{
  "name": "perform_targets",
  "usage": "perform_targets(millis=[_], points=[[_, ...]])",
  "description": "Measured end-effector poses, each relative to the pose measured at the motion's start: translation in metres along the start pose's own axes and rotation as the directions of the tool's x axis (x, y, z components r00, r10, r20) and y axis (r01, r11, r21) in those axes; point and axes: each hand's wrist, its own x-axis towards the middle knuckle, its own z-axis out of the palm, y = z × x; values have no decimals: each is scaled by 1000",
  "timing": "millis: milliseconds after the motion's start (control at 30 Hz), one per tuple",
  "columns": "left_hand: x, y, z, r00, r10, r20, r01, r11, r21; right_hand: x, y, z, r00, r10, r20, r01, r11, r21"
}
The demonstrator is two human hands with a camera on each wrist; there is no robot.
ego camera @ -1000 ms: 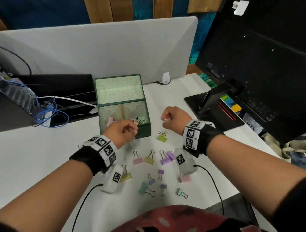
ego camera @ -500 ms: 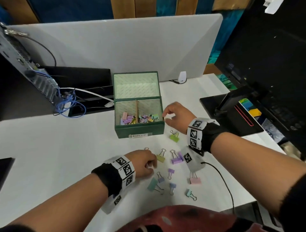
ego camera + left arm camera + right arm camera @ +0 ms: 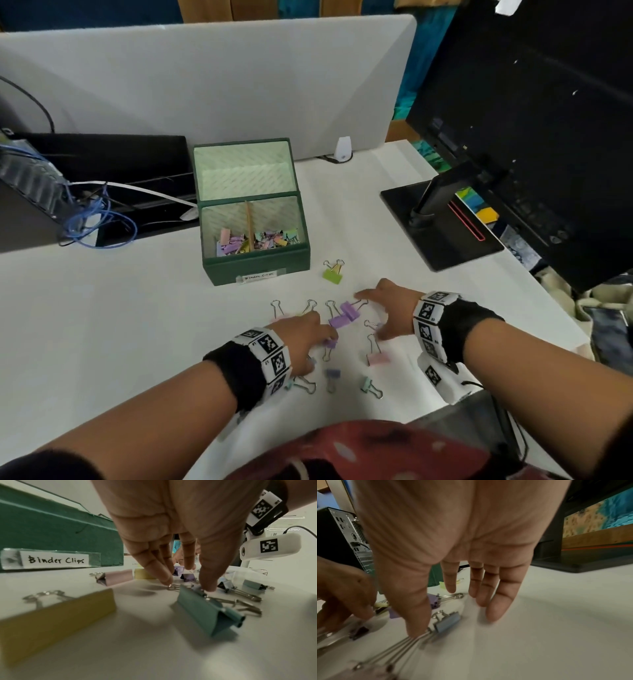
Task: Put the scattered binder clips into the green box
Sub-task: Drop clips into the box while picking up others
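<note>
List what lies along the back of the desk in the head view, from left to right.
Computer case with blue cables → green box → small white device → monitor stand → black monitor.

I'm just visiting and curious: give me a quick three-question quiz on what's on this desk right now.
1. True or false: the green box has its lid shut.
2. What does the box's label say?
3. Which clip lies alone nearest the box's right front corner: A) lime green clip, B) pink clip, C) teal clip?

Key:
1. False; it is open, with clips inside.
2. "Binder Clips".
3. A.
</note>
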Motion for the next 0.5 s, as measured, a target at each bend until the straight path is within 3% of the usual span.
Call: perform_targets(millis=[133, 300, 500], points=[[6, 5, -1, 1000, 17, 4, -17, 999, 43, 2, 1, 7, 1000, -18, -22, 18, 1000, 19], [17, 9, -2, 999, 50, -12, -48, 992, 115, 0, 7, 12, 995, -1, -104, 20, 984, 178], [24, 8, 1, 997, 44, -59, -36, 990, 134, -1, 4, 13, 995, -35, -91, 41, 997, 71]])
